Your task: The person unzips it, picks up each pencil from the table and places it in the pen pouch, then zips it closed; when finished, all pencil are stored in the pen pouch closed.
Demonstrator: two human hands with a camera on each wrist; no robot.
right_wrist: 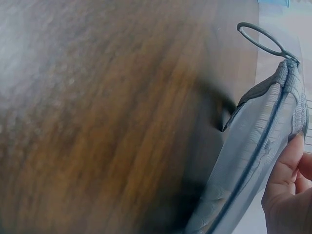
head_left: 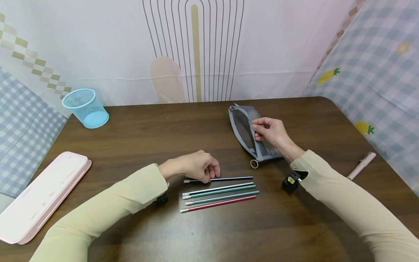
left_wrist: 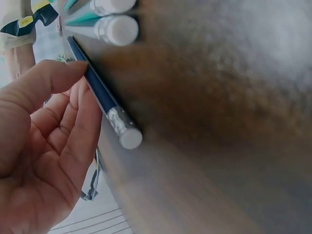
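My left hand pinches a dark blue pencil between thumb and fingers. In the left wrist view this pencil shows its silver ferrule and white eraser. On the table just nearer lie a silvery pencil, two teal pencils and a red pencil, roughly side by side, erasers to the left. With thumb and fingertips my right hand holds the rim of a grey mesh zip pouch, its mouth spread apart. A zipper ring hangs from one end of the pouch.
A light blue mesh cup stands at the back left corner. Along the left edge lies a pink and white case. A pale pink pen is at the right, partly behind the right sleeve. Fabric hangs behind the brown table.
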